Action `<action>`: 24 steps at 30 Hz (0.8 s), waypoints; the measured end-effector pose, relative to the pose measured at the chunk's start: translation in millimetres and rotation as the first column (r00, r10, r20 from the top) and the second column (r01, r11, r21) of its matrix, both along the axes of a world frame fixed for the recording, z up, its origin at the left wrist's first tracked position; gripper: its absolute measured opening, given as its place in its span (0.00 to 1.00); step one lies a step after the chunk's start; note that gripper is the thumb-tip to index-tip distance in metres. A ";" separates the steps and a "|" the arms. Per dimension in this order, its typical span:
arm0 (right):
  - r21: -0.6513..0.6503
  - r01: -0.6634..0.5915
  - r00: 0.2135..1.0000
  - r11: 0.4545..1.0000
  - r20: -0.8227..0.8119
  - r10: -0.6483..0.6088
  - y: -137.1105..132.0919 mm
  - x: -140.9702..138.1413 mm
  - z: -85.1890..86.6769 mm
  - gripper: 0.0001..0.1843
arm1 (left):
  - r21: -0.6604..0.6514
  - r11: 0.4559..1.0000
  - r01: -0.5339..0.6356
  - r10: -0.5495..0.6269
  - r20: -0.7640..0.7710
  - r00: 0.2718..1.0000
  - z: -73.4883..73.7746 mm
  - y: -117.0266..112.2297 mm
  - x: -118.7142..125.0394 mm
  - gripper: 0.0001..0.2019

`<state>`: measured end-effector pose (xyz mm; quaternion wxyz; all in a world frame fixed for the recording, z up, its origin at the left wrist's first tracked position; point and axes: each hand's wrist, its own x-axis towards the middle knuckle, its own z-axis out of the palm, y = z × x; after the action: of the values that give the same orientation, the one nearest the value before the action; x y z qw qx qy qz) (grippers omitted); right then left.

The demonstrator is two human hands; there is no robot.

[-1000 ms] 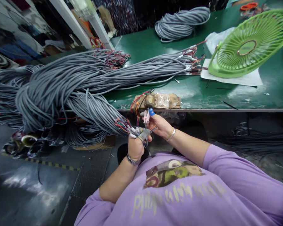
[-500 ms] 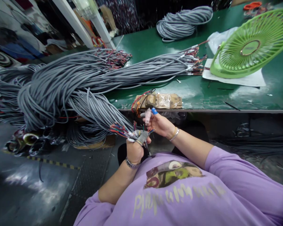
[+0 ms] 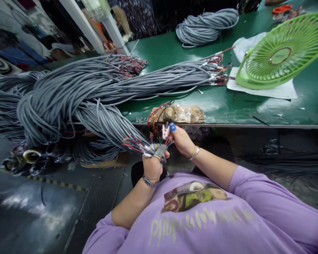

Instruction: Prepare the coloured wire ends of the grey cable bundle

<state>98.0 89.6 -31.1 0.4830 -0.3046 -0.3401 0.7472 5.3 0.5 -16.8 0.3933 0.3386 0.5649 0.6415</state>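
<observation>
My left hand (image 3: 151,165) is closed around the ends of several grey cables (image 3: 106,123), whose stripped coloured wires (image 3: 134,144) fan out above the fist; a grey wrap covers its thumb. Just to the right, my right hand (image 3: 180,139) pinches a small pink clip-like piece (image 3: 165,131) above the coloured wire tips, and a blue cap covers one fingertip. Both hands are held below the front edge of the green table (image 3: 222,106).
A big heap of grey cables (image 3: 69,91) spills from the table's left end toward the floor. A taped wooden block (image 3: 180,113) sits at the table edge above my hands. A green fan grille (image 3: 281,53) lies on white paper at right. Another cable coil (image 3: 205,25) lies at the back.
My right hand rose a little with the pink piece, then came back down close to the wire tips. My left hand kept its grip on the cable ends.
</observation>
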 end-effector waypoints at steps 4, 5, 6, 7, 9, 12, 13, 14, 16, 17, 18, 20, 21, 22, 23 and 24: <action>-0.128 -0.150 0.976 0.980 -0.177 0.126 -0.1 -3.7 6.4 0.30 | 0.008 1.000 0.006 -0.006 -0.008 1.000 -3.9 0.0 -0.9 0.11; -0.157 -0.140 0.974 0.978 -0.200 0.108 0.1 -4.9 7.7 0.29 | 0.007 1.000 0.006 -0.006 -0.011 1.000 -4.6 -0.1 -1.1 0.11; -0.183 -0.122 0.974 0.975 -0.214 0.082 0.3 -6.1 8.6 0.28 | 0.006 1.000 0.007 -0.007 -0.015 1.000 -5.2 -0.1 -1.2 0.11; -0.206 -0.105 0.973 0.973 -0.223 0.058 0.7 -7.3 9.1 0.27 | 0.005 1.000 0.008 -0.008 -0.017 1.000 -5.7 -0.2 -1.3 0.11; -0.240 -0.077 0.972 0.968 -0.236 0.018 1.5 -9.4 8.9 0.25 | -0.004 1.000 0.010 -0.010 -0.018 1.000 -6.5 -0.2 -1.1 0.11; -0.263 -0.076 0.970 0.962 -0.245 0.009 1.9 -10.9 7.2 0.24 | -0.029 1.000 0.009 -0.010 -0.014 1.000 -7.2 0.3 -0.6 0.12; -0.269 -0.088 0.969 0.959 -0.246 0.020 1.6 -10.9 6.7 0.24 | -0.031 0.999 0.008 -0.008 -0.009 1.000 -7.4 0.4 -0.5 0.12; -0.275 -0.103 0.968 0.956 -0.250 0.033 1.2 -10.6 6.2 0.25 | -0.028 1.000 0.008 -0.008 -0.005 1.000 -7.5 0.4 -0.4 0.11; -0.285 -0.139 0.962 0.948 -0.268 0.060 0.3 -9.0 6.1 0.26 | -0.015 1.000 0.007 -0.007 -0.003 1.000 -7.5 -0.1 -0.6 0.11; -0.288 -0.160 0.957 0.944 -0.280 0.077 0.0 -7.7 6.5 0.26 | -0.009 1.000 0.005 -0.005 -0.003 1.000 -7.3 -0.8 -0.9 0.11; -0.291 -0.182 0.952 0.939 -0.291 0.094 -0.2 -6.1 7.2 0.27 | -0.005 1.000 0.004 -0.004 -0.001 1.000 -7.0 -1.8 -1.3 0.11; -0.300 -0.228 0.945 0.926 -0.299 0.136 0.1 -2.1 9.3 0.28 | 0.002 1.000 0.009 -0.009 0.008 1.000 -5.6 -4.6 -2.4 0.11; -0.307 -0.253 0.942 0.917 -0.294 0.161 0.6 0.0 10.7 0.28 | 0.005 1.000 0.016 -0.016 0.013 1.000 -4.5 -6.2 -3.1 0.12; -0.315 -0.274 0.940 0.908 -0.287 0.184 1.3 2.0 12.1 0.28 | 0.010 1.000 0.024 -0.025 0.018 1.000 -3.2 -7.6 -3.9 0.12; -0.322 -0.291 0.939 0.901 -0.279 0.203 2.1 3.9 13.6 0.27 | 0.015 0.999 0.038 -0.038 0.022 0.999 -1.6 -8.9 -4.9 0.12; -0.324 -0.302 0.938 0.897 -0.270 0.218 2.8 5.4 14.9 0.26 | 0.021 0.998 0.054 -0.055 0.027 0.998 0.1 -9.8 -5.9 0.12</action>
<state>103.4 92.5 -16.2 0.3496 -0.2523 -0.1778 0.8846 -0.6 -9.4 -16.8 0.4149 0.3488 0.5436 0.6408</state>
